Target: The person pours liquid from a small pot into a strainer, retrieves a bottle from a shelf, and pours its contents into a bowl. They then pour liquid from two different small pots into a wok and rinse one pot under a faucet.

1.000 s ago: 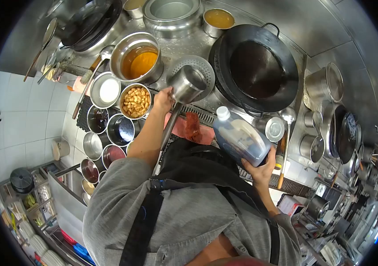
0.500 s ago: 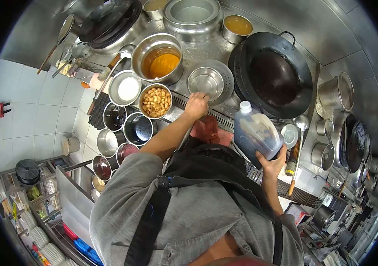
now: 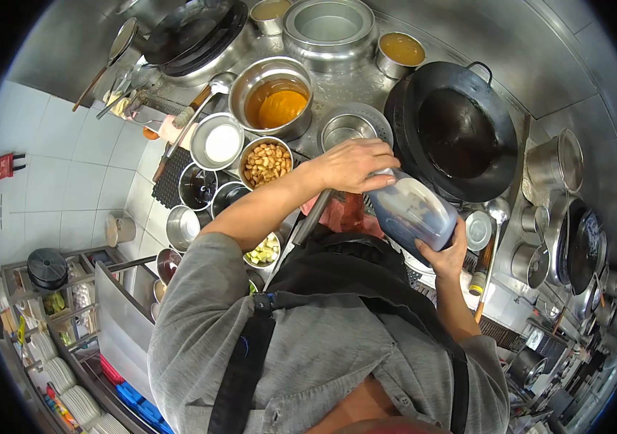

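Note:
A translucent plastic jug (image 3: 418,206) of dark liquid tilts over the front edge of the cooktop. My left hand (image 3: 357,165) is closed over its top end, hiding the cap. At the jug's lower end, my right hand (image 3: 447,253) grips the base. Just beyond my left hand is a small metal pot (image 3: 346,130) on a perforated round plate (image 3: 380,124), partly covered by that hand. Below my left wrist, a red cloth (image 3: 344,213) lies beside a grey handle (image 3: 313,218).
A large black wok (image 3: 460,134) stands right of the jug. Left of my hands are a pot of orange liquid (image 3: 281,108), a bowl of brown chunks (image 3: 267,163) and a bowl of white contents (image 3: 219,141). A ladle (image 3: 498,210) lies at the right.
My left hand has left the small pot's rim and moved right onto the jug's top. The jug has tilted further and shifted slightly left. A bowl of pale green pieces now shows below my left forearm.

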`<state>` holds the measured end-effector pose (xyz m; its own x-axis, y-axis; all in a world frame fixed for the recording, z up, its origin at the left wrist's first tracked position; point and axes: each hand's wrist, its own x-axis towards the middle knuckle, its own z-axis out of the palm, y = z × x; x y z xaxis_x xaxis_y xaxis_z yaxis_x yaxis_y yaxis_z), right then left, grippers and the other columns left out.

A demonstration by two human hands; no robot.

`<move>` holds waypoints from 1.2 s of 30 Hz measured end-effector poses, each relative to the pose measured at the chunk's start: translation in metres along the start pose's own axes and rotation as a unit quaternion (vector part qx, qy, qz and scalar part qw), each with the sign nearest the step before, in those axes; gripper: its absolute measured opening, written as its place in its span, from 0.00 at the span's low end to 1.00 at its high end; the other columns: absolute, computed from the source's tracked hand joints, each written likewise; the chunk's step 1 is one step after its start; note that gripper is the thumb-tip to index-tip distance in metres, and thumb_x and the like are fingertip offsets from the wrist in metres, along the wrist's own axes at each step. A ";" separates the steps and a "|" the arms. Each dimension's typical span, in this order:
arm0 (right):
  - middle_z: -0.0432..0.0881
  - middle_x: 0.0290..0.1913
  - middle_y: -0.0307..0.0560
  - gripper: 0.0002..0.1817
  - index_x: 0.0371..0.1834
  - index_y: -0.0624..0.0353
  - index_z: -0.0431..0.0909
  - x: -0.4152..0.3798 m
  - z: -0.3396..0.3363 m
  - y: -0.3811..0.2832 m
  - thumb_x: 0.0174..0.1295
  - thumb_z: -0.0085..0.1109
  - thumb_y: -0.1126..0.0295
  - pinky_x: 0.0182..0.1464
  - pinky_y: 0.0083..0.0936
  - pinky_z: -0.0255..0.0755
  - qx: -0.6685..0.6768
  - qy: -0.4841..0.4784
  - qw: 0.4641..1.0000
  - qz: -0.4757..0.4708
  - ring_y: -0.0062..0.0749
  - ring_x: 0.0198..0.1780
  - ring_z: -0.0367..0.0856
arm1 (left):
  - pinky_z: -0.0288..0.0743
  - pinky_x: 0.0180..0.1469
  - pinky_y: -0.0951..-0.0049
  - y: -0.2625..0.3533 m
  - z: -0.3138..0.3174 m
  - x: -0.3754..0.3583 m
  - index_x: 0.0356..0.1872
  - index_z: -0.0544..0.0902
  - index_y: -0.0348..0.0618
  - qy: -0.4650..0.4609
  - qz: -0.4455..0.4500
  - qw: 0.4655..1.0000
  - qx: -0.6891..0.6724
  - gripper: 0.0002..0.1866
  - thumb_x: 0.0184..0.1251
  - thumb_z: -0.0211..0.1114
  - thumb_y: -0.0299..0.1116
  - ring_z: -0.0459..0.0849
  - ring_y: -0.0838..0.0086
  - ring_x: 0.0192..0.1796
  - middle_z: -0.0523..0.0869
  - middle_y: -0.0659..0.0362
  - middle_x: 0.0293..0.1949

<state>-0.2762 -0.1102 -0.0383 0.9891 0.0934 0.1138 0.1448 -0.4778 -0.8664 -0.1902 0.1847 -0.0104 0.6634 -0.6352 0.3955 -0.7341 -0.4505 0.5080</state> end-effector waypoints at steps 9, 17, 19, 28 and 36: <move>0.81 0.45 0.56 0.44 0.56 0.63 0.68 -0.003 -0.002 -0.001 0.30 0.78 0.63 0.52 0.38 0.72 -0.038 -0.038 0.998 -0.020 0.50 0.46 0.81 | 0.73 0.47 0.57 0.007 0.001 -0.026 0.44 0.78 0.38 -0.013 -0.078 0.993 -0.088 0.14 0.66 0.59 0.39 0.80 0.52 0.44 0.81 0.49 0.37; 0.81 0.46 0.58 0.45 0.57 0.61 0.67 -0.003 0.003 -0.001 0.31 0.78 0.62 0.52 0.40 0.72 -0.087 -0.025 0.996 -0.002 0.54 0.48 0.80 | 0.75 0.41 0.53 0.019 0.023 -0.015 0.40 0.79 0.34 0.024 -0.250 0.964 -0.081 0.14 0.68 0.58 0.38 0.83 0.46 0.37 0.83 0.42 0.32; 0.81 0.46 0.58 0.44 0.57 0.61 0.68 -0.001 0.009 -0.002 0.31 0.77 0.62 0.52 0.41 0.73 -0.102 -0.012 0.995 -0.008 0.54 0.48 0.80 | 0.76 0.41 0.52 0.018 0.025 -0.003 0.38 0.80 0.32 0.006 -0.313 0.947 -0.069 0.16 0.67 0.58 0.39 0.83 0.45 0.36 0.83 0.40 0.29; 0.81 0.46 0.56 0.43 0.56 0.64 0.68 0.008 0.020 0.010 0.31 0.76 0.66 0.54 0.35 0.72 -0.030 0.026 0.999 0.000 0.43 0.47 0.81 | 0.78 0.41 0.63 -0.012 -0.006 0.029 0.40 0.83 0.34 -0.196 -0.334 0.920 -0.066 0.26 0.66 0.57 0.52 0.87 0.62 0.33 0.86 0.45 0.30; 0.79 0.47 0.54 0.43 0.57 0.65 0.68 0.017 0.027 0.013 0.32 0.76 0.66 0.54 0.32 0.71 0.014 0.026 1.000 -0.005 0.39 0.48 0.79 | 0.75 0.37 0.73 -0.034 -0.014 0.019 0.49 0.79 0.40 -0.156 -0.267 0.938 -0.158 0.19 0.64 0.65 0.42 0.82 0.75 0.32 0.85 0.57 0.32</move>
<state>-0.2584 -0.0911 -0.0610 0.9877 0.0519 0.1473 0.1548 -0.4519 -0.8785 -0.1504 0.1966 -0.0095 0.8139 -0.5461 -0.1985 -0.1963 -0.5800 0.7906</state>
